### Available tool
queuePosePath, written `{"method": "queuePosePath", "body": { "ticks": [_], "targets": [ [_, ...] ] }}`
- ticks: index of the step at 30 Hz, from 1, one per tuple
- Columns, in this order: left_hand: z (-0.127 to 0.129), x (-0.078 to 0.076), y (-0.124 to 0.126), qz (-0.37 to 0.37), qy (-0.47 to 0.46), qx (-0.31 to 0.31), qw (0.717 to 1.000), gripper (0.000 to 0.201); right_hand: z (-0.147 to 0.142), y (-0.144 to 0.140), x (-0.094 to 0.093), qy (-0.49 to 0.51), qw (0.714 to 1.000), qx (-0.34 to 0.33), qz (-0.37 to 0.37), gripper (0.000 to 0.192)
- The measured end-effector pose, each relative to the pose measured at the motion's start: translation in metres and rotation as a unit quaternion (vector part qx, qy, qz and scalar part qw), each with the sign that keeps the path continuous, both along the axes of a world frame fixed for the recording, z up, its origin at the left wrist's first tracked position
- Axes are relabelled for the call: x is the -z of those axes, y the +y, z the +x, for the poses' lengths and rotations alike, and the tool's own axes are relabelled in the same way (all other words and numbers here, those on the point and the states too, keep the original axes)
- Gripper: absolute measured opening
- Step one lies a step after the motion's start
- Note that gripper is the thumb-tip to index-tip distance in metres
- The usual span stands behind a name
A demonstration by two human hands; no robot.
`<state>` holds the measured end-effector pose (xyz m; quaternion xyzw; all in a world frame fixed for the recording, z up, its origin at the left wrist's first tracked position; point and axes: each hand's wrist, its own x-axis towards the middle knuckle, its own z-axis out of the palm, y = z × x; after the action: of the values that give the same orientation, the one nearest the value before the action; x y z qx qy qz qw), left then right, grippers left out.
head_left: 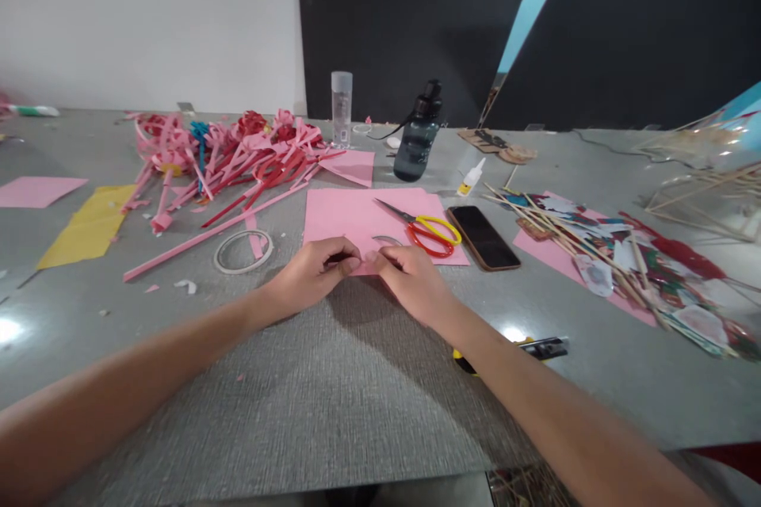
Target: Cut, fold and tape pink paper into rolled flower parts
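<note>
the left hand (310,276) and right hand (416,282) meet at the near edge of the pink paper (350,210) on the desk (321,420). each grip has thumb and fingers pinched on pink paper there; the fingers hide whether that is the sheet's edge or a loose strip. a curved sliver (388,239) beside the right hand is partly covered, hard to identify. scissors (414,219) lie across the sheet. the right forearm (505,376) hides the middle of a cutter (544,348). at far right, a stick frame (701,202) is cut off.
</note>
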<state>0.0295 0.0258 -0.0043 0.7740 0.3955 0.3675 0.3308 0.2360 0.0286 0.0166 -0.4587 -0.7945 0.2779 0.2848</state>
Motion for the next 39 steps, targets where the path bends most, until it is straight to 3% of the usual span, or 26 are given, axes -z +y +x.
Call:
{"method": "queuePosePath", "body": {
  "ticks": [13, 23, 29, 39],
  "targets": [
    [-0.003, 0.002, 0.000, -0.016, 0.016, 0.049, 0.999, 0.026, -0.003, -0.005, -0.006, -0.001, 1.000, -0.011, 0.014, 0.032],
    [0.000, 0.001, -0.001, -0.004, -0.011, 0.033, 0.999, 0.022, -0.003, -0.005, 0.001, 0.051, 0.999, -0.002, -0.008, 0.013],
    [-0.004, 0.008, 0.003, 0.063, -0.087, -0.134, 0.985, 0.018, 0.001, -0.006, 0.002, 0.162, 0.986, 0.042, 0.024, 0.034],
    [-0.004, 0.010, 0.003, 0.059, -0.109, -0.122, 0.985, 0.018, -0.002, -0.011, 0.001, 0.144, 0.989, -0.010, 0.018, 0.052]
  ]
}}
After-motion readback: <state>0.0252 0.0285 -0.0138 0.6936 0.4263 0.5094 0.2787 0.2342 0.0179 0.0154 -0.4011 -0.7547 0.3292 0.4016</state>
